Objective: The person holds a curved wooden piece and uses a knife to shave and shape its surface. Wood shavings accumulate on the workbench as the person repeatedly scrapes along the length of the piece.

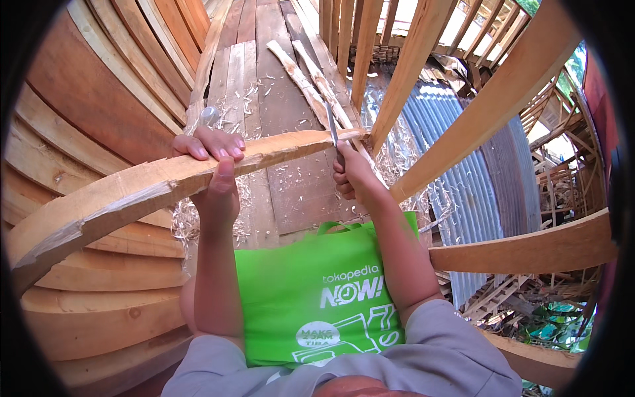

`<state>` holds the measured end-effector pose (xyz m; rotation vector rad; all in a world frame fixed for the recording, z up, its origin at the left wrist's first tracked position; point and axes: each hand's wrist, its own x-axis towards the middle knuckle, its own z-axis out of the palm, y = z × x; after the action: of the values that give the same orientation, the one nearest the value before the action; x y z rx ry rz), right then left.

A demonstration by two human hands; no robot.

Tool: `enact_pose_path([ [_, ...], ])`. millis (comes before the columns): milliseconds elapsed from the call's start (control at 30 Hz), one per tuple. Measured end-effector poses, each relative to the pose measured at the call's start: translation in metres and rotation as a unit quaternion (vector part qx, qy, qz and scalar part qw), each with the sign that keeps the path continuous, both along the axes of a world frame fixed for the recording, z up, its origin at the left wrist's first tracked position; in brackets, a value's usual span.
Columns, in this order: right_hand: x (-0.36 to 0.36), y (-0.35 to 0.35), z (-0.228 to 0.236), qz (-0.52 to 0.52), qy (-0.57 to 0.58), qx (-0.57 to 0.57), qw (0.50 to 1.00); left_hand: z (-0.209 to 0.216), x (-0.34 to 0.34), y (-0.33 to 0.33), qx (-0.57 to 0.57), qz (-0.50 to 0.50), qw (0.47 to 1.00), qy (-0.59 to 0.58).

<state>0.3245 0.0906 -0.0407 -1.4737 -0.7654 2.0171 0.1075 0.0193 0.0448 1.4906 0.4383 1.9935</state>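
A long, curved wooden beam (132,188) runs across in front of me, from the left rim to the middle right. Its near edge is rough and pale where wood has come off. My left hand (215,155) grips the beam, fingers over the top and thumb on the near side. My right hand (354,171) is closed round the handle of a knife (331,122). The blade points away from me and lies against or just beside the beam's narrow right end. A green bag (297,284) with white print covers my lap.
Wooden planks form a curved wall (99,119) on the left. Two pale sticks (304,83) lie on the plank floor (284,178) among scattered shavings (248,116). Upright timbers (413,73) stand close on the right, with corrugated metal sheets (456,152) lower down beyond them.
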Motion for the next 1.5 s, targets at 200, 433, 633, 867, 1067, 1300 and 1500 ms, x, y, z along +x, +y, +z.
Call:
enact_pose_path([
  [200,-0.022,-0.03,0.043,0.111,0.065,0.057,0.99,-0.009,-0.004,0.0,0.0,0.004,0.999,-0.043],
  [433,-0.009,-0.004,0.021,0.047,-0.018,0.039,0.998,-0.004,-0.001,0.004,0.008,0.015,0.999,-0.029],
  [633,0.005,0.011,-0.014,-0.019,-0.097,0.052,0.994,-0.003,0.007,0.0,-0.007,0.079,0.997,-0.019],
  [867,-0.01,-0.013,0.018,0.063,-0.028,0.093,0.993,-0.005,0.003,-0.001,-0.015,0.074,0.997,-0.025],
  [1067,-0.008,-0.012,0.025,0.122,-0.012,0.074,0.99,-0.005,-0.01,0.002,-0.003,-0.014,1.0,0.007],
  [1300,0.009,0.018,-0.013,0.02,-0.159,0.074,0.984,0.0,-0.006,0.007,0.005,-0.025,1.0,0.008],
  [1500,0.021,0.036,-0.024,-0.013,-0.195,0.088,0.977,0.002,-0.002,0.007,-0.006,-0.016,1.0,0.004],
])
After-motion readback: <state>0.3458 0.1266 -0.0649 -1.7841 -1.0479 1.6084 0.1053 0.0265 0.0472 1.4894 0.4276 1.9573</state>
